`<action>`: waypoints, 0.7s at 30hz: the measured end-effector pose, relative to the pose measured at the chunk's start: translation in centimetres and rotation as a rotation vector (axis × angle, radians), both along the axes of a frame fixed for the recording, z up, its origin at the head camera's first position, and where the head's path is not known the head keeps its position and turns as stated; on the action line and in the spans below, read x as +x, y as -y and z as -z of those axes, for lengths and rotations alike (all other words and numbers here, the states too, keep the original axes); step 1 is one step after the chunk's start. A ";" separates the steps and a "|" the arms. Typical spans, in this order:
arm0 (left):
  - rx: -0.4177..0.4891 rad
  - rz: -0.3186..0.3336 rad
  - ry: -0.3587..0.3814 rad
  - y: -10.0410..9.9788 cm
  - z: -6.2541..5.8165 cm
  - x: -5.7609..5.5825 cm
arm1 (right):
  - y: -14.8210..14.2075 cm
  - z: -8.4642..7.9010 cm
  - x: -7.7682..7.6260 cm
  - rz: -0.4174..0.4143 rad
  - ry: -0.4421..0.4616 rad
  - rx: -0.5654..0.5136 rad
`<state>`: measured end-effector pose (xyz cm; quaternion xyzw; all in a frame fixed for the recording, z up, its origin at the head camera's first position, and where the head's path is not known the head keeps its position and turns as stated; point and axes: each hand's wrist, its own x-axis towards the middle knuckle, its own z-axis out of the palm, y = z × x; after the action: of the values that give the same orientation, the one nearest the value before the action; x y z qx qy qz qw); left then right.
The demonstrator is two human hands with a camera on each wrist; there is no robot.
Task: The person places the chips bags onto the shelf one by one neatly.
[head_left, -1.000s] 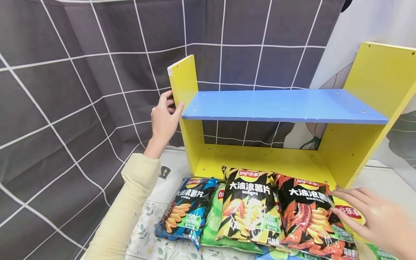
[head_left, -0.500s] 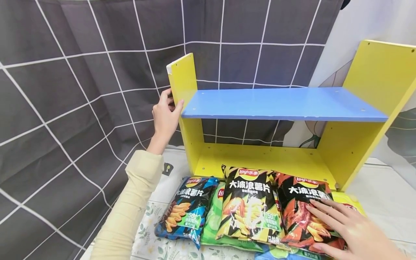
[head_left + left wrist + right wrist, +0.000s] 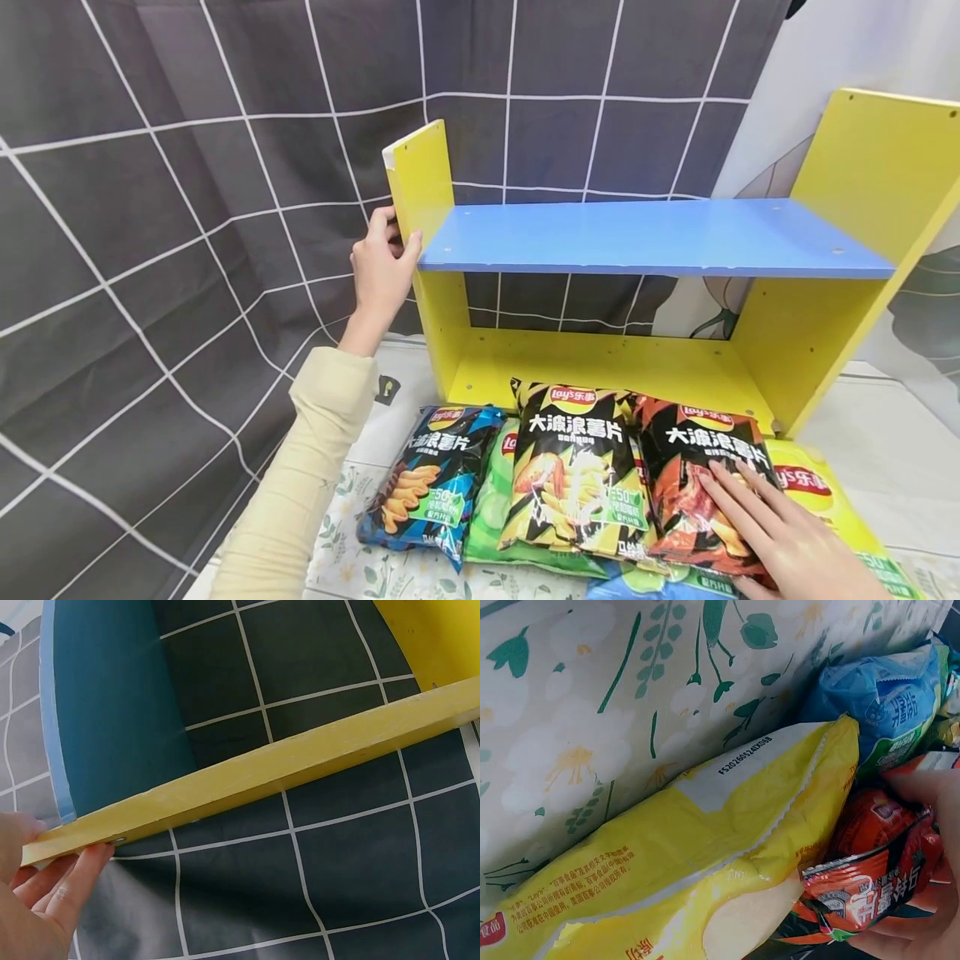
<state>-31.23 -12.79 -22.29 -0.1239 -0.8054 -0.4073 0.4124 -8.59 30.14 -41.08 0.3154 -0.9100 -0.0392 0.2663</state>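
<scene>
My left hand (image 3: 382, 271) grips the left side panel of a yellow shelf unit (image 3: 435, 333), thumb on the front side and fingers behind. In the left wrist view the hand (image 3: 45, 900) holds the panel's edge beside the blue shelf board (image 3: 112, 712). My right hand (image 3: 787, 533) lies over the lower right of a red-and-black bag of chips (image 3: 697, 467). In the right wrist view its thumb and fingers span that bag (image 3: 885, 877), whose end bunches between them. A yellow chip bag (image 3: 810, 483) lies right beside this hand.
Blue-and-black (image 3: 435, 475) and yellow-and-black (image 3: 573, 467) chip bags lie to the left. Under them show a green bag (image 3: 495, 500) and a light blue bag (image 3: 637, 583). A floral cloth (image 3: 345, 533) covers the surface, and a dark checked curtain (image 3: 225, 250) hangs behind.
My right hand has moved left from the yellow bag onto the red-and-black one and squeezed in its lower right side, uncovering more of the yellow bag. The left hand keeps its hold.
</scene>
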 end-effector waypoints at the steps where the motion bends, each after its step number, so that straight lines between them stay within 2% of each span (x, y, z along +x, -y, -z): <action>1: 0.001 -0.001 -0.001 0.0 0.0 0.0 | 0.1 0.0 0.1 0.022 -0.002 0.006; 7: -0.004 -0.005 -0.006 0.0 0.0 0.1 | 0.6 -0.6 1.0 0.096 -0.004 -0.001; 13: -0.006 -0.007 0.000 0.0 0.0 0.1 | 1.3 -1.4 1.9 0.122 0.038 -0.111; 17: -0.004 -0.006 0.008 0.0 0.1 0.1 | 1.1 -2.2 2.0 0.106 -0.015 -0.099; 21: -0.003 -0.004 0.011 -0.1 0.0 0.2 | 0.7 -3.2 1.7 0.042 -0.140 -0.085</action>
<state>-31.04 -12.72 -22.28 -0.1207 -0.8086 -0.4057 0.4087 -6.91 29.43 -37.90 0.2811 -0.8964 -0.0280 0.3416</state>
